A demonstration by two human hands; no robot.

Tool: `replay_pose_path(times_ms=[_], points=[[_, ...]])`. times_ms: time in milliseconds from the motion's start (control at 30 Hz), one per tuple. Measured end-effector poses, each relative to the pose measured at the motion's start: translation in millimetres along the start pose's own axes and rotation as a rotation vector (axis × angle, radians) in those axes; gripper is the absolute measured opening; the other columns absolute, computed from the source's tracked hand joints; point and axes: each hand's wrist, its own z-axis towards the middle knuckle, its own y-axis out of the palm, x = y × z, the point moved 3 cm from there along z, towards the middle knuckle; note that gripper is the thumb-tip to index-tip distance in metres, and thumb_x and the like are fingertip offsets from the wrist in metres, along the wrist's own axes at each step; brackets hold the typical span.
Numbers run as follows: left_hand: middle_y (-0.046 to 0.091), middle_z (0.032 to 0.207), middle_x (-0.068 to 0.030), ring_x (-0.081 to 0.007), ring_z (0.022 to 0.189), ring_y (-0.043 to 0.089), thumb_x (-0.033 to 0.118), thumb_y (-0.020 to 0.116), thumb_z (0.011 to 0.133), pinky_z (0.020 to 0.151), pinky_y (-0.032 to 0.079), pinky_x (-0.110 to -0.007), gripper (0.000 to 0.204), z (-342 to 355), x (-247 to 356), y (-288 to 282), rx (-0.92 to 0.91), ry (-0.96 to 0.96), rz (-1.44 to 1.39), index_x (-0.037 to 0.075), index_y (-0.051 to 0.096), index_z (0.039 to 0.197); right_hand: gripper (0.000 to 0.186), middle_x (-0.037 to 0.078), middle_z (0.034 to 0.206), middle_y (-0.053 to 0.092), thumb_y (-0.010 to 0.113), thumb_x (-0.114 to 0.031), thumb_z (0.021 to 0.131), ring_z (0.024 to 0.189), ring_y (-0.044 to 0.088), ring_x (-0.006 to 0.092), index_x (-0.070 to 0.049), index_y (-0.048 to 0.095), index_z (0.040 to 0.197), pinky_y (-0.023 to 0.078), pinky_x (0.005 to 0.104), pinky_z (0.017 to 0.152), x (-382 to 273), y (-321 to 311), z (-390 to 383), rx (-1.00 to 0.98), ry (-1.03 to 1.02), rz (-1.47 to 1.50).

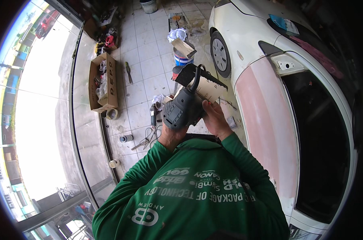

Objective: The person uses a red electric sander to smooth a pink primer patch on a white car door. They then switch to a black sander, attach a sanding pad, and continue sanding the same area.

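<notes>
I hold a dark grey and black power sander (175,112) up in front of me, with a black cord rising over its top. A black and beige abrasive sheet (209,86) sits at its far end. My left hand (171,136) is wrapped round the sander from below, its fingers mostly hidden behind the tool. My right hand (216,119) grips the sander's right side, its thumb at the lower edge of the sheet. My forearms are in green sleeves.
A white car (239,22) with pinkish patched bodywork (258,104) stands close on my right. On the tiled floor are a cardboard box (109,96), a bucket with wood on top (183,60), a corded tool (153,116) and a can (126,138). A glass wall borders the left.
</notes>
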Motion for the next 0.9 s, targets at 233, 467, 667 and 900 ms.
replay_pose_path(times_ms=[233, 467, 667, 900], points=[[0.066, 0.139, -0.0148, -0.0287, 0.125, 0.066, 0.025, 0.078, 0.096, 0.108, 0.052, -0.044, 0.062, -33.8, 29.4, 16.0, -0.401, 0.524, 1.931, -0.002, 0.053, 0.147, 0.049, 0.01, 0.132, 0.067, 0.059, -0.035, 0.111, 0.119, 0.066, 0.0173, 0.003, 0.056, 0.142, 0.055, 0.0347, 0.1, 17.6, -25.3, -26.7, 0.19, -0.014, 0.34], [0.072, 0.118, -0.0154, -0.0212, 0.11, 0.068, 0.039, 0.073, 0.1, 0.097, 0.054, -0.039, 0.053, -18.9, 58.2, 64.6, -0.01, 0.033, 1.418, -0.003, 0.065, 0.132, 0.038, 0.01, 0.122, 0.07, 0.06, -0.028, 0.108, 0.111, 0.07, 0.0194, 0.001, 0.061, 0.132, 0.058, 0.0361, 0.096, 56.7, -78.6, -43.9, 0.359, 0.088, 0.526], [0.07, 0.109, -0.0166, -0.0267, 0.101, 0.069, 0.034, 0.066, 0.105, 0.092, 0.055, -0.04, 0.044, 7.1, 1.9, 77.2, -0.189, 0.099, 1.729, -0.003, 0.065, 0.129, 0.034, 0.009, 0.118, 0.072, 0.062, -0.026, 0.105, 0.106, 0.072, 0.0191, 0.001, 0.065, 0.126, 0.06, 0.0353, 0.092, 109.9, -104.5, -80.1, 0.444, 0.31, 0.466], [0.068, 0.127, -0.017, -0.0333, 0.118, 0.068, 0.009, 0.082, 0.08, 0.1, 0.056, -0.043, 0.052, 21.6, -25.3, 20.4, -0.511, 0.117, 1.883, 0.004, 0.068, 0.13, 0.024, 0.012, 0.107, 0.072, 0.065, -0.017, 0.096, 0.098, 0.071, 0.0298, -0.005, 0.071, 0.116, 0.056, 0.0414, 0.09, 197.1, -135.4, -132.3, 0.305, 0.215, -0.05]])
